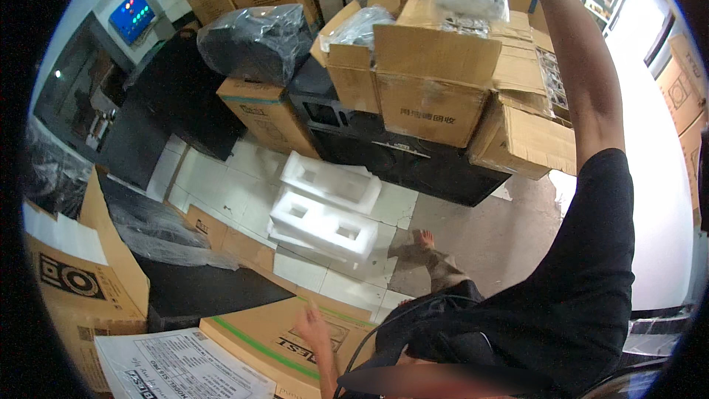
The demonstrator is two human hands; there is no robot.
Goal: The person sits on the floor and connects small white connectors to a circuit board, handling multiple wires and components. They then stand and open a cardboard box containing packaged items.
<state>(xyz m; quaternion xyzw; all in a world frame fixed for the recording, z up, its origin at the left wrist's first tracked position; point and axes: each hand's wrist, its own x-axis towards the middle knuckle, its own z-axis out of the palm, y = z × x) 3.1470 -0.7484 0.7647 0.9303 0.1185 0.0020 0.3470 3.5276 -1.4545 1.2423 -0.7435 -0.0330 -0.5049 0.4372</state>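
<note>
Left hand (pixel 313 327), at six o'clock, spreads open fingers on a carton (pixel 295 340); right arm (pixel 583 66) reaches toward one o'clock, grip out of view.

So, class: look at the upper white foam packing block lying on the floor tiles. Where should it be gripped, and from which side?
Probably from above, by a long outer wall. The white foam block lies flat with its rectangular recesses facing up, so fingers could hook into a recess and the thumb press the outer side. Its near edge overlaps the second foam block, so the far or left edge looks freer. The left hand is the nearer one.
</note>
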